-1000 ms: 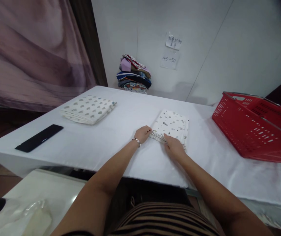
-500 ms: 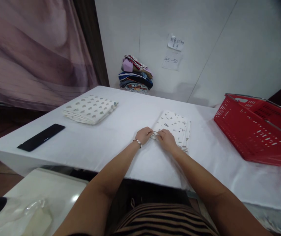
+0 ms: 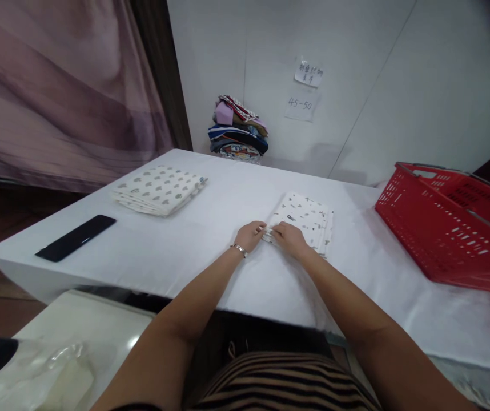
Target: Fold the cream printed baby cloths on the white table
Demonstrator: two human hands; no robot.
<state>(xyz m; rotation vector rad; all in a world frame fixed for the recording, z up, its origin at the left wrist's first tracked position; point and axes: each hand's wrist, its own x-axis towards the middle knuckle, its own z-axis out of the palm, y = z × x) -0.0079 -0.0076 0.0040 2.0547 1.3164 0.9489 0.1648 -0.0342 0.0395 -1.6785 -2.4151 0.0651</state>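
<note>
A white cloth with small dark prints [image 3: 305, 217] lies folded in several layers on the white-covered table [image 3: 211, 251]. At its near left corner, my left hand [image 3: 249, 235] pinches the edge between thumb and fingers; a bracelet circles that wrist. Close beside it, my right hand [image 3: 288, 237] is closed on the same corner, its wrist crossing the cloth's near edge. Farther left lies another folded cloth, white with grey-green heart-like prints [image 3: 159, 190], touched by neither hand.
A red plastic basket [image 3: 442, 228] stands at the table's right. A flat black object [image 3: 76, 238] lies near the left edge. Behind the table is a stack of folded fabrics [image 3: 239, 131] by the wall. A white surface [image 3: 99, 325] adjoins at lower left.
Both hands stay at the cloth's near left corner, with the fingers shifting slightly. The whole view has moved a little; the other things lie as before.
</note>
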